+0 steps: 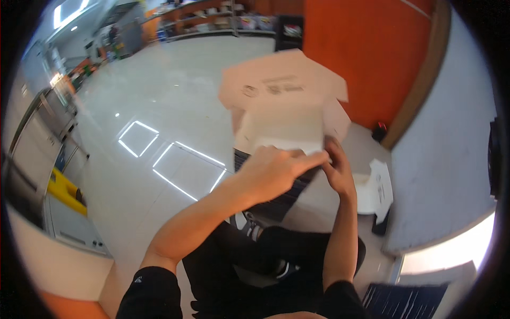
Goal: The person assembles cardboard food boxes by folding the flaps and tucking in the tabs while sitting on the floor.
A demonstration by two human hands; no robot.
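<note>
An open cardboard box [287, 125], pale and blurred, stands in front of me with its printed lid [281, 80] raised on the far side. My left hand [273, 173] is closed at the near wall, its forearm slanting in from the left. One of its digits stretches across to the near right corner, while its other fingers are mostly hidden. At that same corner, my right hand [338, 167] pinches the box edge, fingers curled over it and thumb on the near side. Under the box is a dark, striped stack [287, 204].
A second open box [372, 191] lies at the right by the grey wall [446, 143]. An orange panel [366, 58] rises behind. Loaded shelves [202, 24] line the back. Left are a yellow object [66, 191] and a metal cabinet [74, 226]. Another striped stack [404, 303] sits lower right.
</note>
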